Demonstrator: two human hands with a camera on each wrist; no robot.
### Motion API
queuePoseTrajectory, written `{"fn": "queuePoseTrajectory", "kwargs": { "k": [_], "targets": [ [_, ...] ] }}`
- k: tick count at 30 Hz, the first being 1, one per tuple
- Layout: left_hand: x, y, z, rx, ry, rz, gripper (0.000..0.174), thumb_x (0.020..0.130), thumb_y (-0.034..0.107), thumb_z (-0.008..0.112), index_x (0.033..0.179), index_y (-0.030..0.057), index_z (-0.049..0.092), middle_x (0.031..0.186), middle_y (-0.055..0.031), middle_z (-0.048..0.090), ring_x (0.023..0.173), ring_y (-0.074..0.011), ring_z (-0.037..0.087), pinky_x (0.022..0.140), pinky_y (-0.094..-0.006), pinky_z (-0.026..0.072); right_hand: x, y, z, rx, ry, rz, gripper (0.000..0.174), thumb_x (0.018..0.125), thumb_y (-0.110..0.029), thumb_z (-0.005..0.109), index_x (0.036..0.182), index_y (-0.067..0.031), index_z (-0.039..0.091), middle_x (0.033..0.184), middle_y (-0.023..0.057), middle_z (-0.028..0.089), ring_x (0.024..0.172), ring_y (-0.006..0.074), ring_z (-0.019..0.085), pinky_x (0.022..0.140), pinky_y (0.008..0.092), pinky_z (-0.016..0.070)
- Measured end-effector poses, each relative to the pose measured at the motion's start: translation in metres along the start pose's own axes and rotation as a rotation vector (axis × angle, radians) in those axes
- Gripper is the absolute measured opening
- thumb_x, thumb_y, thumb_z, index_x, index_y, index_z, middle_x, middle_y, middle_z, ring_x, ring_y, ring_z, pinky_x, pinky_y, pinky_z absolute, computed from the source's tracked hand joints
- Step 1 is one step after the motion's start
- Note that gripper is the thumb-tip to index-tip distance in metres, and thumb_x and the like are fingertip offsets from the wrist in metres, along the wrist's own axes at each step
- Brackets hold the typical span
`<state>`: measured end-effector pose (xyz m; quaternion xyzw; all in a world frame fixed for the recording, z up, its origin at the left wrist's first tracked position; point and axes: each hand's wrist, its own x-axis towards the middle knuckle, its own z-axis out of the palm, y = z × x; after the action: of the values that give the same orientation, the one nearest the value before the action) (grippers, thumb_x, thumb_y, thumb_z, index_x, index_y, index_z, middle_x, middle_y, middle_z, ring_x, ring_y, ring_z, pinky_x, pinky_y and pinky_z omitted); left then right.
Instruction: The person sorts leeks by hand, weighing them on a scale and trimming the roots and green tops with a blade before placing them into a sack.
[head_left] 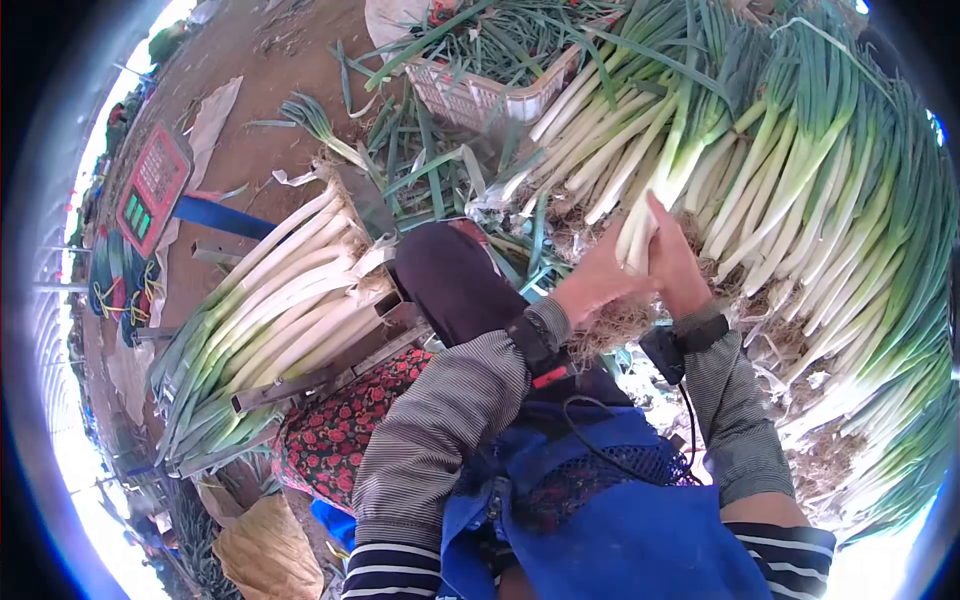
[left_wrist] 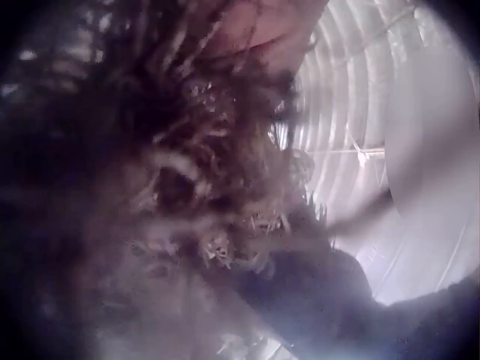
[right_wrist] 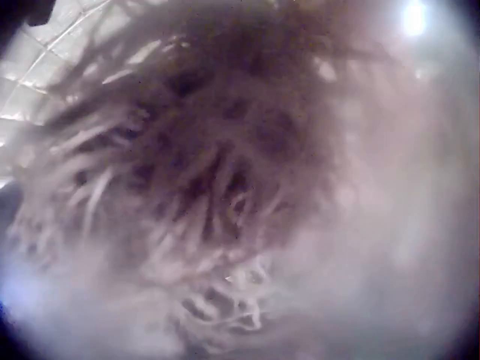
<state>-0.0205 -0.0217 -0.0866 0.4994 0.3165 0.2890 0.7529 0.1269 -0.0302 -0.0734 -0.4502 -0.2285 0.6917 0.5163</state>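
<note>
Both hands are close together around the white lower stalks of a few leeks (head_left: 636,238) in the head view. My left hand (head_left: 598,280) grips the stalks from the left, just above the roots. On the other side, my right hand (head_left: 680,265) holds the same stalks, its thumb side turned up along them. Green leaves run up and away from the hands, over the heap behind. A shaggy clump of roots (head_left: 612,328) hangs below the palms. Those brown roots (left_wrist: 202,180) fill much of the left wrist view, blurred, and the root tangle (right_wrist: 217,180) dominates the right wrist view.
A large heap of leeks (head_left: 800,220) curves along the right. To the left, trimmed leeks (head_left: 290,300) lie on a metal rack (head_left: 290,388). A plastic crate (head_left: 490,95) of leaf scraps stands ahead, and a red-framed scale display (head_left: 153,190) sits far left.
</note>
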Motion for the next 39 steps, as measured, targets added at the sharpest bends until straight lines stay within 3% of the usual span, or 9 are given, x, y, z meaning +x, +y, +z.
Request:
{"fn": "queuePoseTrajectory", "kwargs": {
  "k": [2,3,7,11,14,15,19,28,39],
  "targets": [
    [0.004,-0.01,-0.012,0.135,0.019,-0.032,0.066,0.064,0.016,0.078,0.12,-0.0042,0.049,0.105,-0.0141,0.059,0.09,-0.0152,0.057,0.074,-0.0276,0.048,0.015,0.009,-0.017,0.475,0.117,0.207,0.044,0.095,-0.033,0.046,0.127,-0.0016,0.043,0.107,0.0136,0.054,0.105,0.0265,0.052,0.092,0.035,0.0431],
    [0.0,0.009,-0.022,0.178,-0.01,-0.28,0.053,0.063,0.009,0.076,0.111,-0.0045,0.055,0.086,-0.0099,0.063,0.08,-0.0148,0.06,0.069,-0.0254,0.048,0.022,0.024,-0.035,0.56,0.105,0.21,0.039,0.095,-0.033,0.047,0.117,-0.0022,0.046,0.099,0.0153,0.057,0.098,0.0287,0.055,0.086,0.0389,0.0465],
    [0.003,-0.003,-0.045,-0.021,0.049,-0.431,0.05,0.065,0.008,0.075,0.11,-0.0052,0.055,0.086,-0.0124,0.064,0.078,-0.0179,0.063,0.07,-0.0276,0.049,0.027,0.045,-0.052,0.417,0.3,0.211,0.025,0.093,-0.03,0.052,0.092,-0.0052,0.046,0.079,0.0127,0.056,0.071,0.0282,0.058,0.066,0.0421,0.0509],
    [-0.003,-0.01,-0.027,0.757,0.371,0.122,0.062,0.07,0.02,0.075,0.118,-0.0047,0.045,0.096,-0.0191,0.061,0.083,-0.0289,0.061,0.071,-0.0345,0.0492,0.009,0.031,-0.04,0.453,0.264,0.226,0.028,0.093,-0.031,0.052,0.098,-0.0042,0.048,0.081,0.0129,0.056,0.07,0.027,0.057,0.065,0.0402,0.0507],
    [-0.024,0.014,0.004,0.923,0.411,0.3,0.065,0.071,0.025,0.074,0.121,-0.003,0.043,0.101,-0.0203,0.059,0.09,-0.0355,0.059,0.08,-0.0381,0.0474,0.006,0.033,-0.032,0.451,0.181,0.225,0.028,0.093,-0.031,0.051,0.101,-0.0046,0.049,0.083,0.0103,0.054,0.069,0.0242,0.056,0.064,0.0393,0.0493],
    [-0.035,0.047,0.021,0.728,0.265,-0.142,0.075,0.071,0.026,0.074,0.129,-0.0018,0.037,0.11,-0.0221,0.056,0.102,-0.0362,0.056,0.089,-0.039,0.0439,0.007,0.04,-0.035,0.424,0.12,0.229,0.029,0.094,-0.032,0.05,0.101,-0.004,0.049,0.085,0.0104,0.055,0.071,0.024,0.056,0.066,0.039,0.0493],
    [-0.049,-0.003,0.038,0.471,0.363,0.13,0.074,0.078,0.029,0.072,0.132,-0.0037,0.034,0.117,-0.0187,0.054,0.104,-0.0238,0.056,0.084,-0.0322,0.047,-0.008,0.031,0.009,0.417,0.055,0.273,0.03,0.096,-0.031,0.046,0.102,-0.0012,0.05,0.09,0.0097,0.056,0.081,0.023,0.056,0.073,0.0375,0.0482],
    [-0.062,0.017,0.002,-0.523,-0.044,-0.417,0.032,0.083,0.012,0.059,0.111,-0.0004,0.05,0.082,-0.0046,0.058,0.065,-0.0107,0.059,0.058,-0.025,0.0502,-0.022,0.037,0.003,0.21,0.144,0.149,0.031,0.094,-0.03,0.049,0.102,-0.0005,0.051,0.09,0.0103,0.056,0.085,0.0219,0.056,0.077,0.0374,0.0473],
    [-0.075,0.024,0.023,-0.692,-0.082,-0.532,0.03,0.084,0.025,0.056,0.097,-0.0018,0.051,0.078,-0.0103,0.057,0.061,-0.0193,0.058,0.052,-0.0288,0.0485,-0.041,0.041,-0.011,0.313,0.009,0.144,0.026,0.096,-0.028,0.044,0.095,-0.0025,0.049,0.086,0.0115,0.058,0.084,0.025,0.057,0.077,0.0383,0.049]
  ]
}}
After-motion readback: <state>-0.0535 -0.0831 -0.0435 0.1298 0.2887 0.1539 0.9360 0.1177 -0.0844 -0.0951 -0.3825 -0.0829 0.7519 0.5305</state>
